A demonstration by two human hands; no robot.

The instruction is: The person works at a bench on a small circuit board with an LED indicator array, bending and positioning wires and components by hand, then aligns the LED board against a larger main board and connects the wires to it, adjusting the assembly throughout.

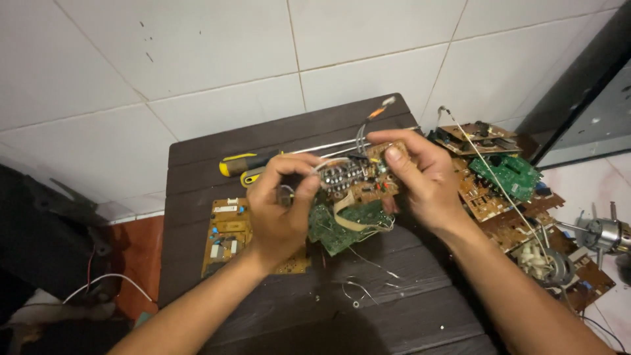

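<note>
Both hands hold a brown circuit board (pixel 358 174) with shiny capacitors above a dark table (pixel 420 276). My left hand (pixel 279 207) pinches its left edge and a grey wire. Gripping the right end is my right hand (pixel 420 177), thumb pressed on top. A green circuit board (pixel 342 227) hangs beneath on a tan ribbon cable. Grey and orange wires rise from the top of the held board.
A yellow-brown board (pixel 227 236) lies flat at the table's left. Two yellow-handled screwdrivers (pixel 246 165) rest behind the hands. A heap of brown and green boards (pixel 503 181) and small motors (pixel 601 233) sits on the tiled floor at right. Loose wire scraps (pixel 358 289) lie in front.
</note>
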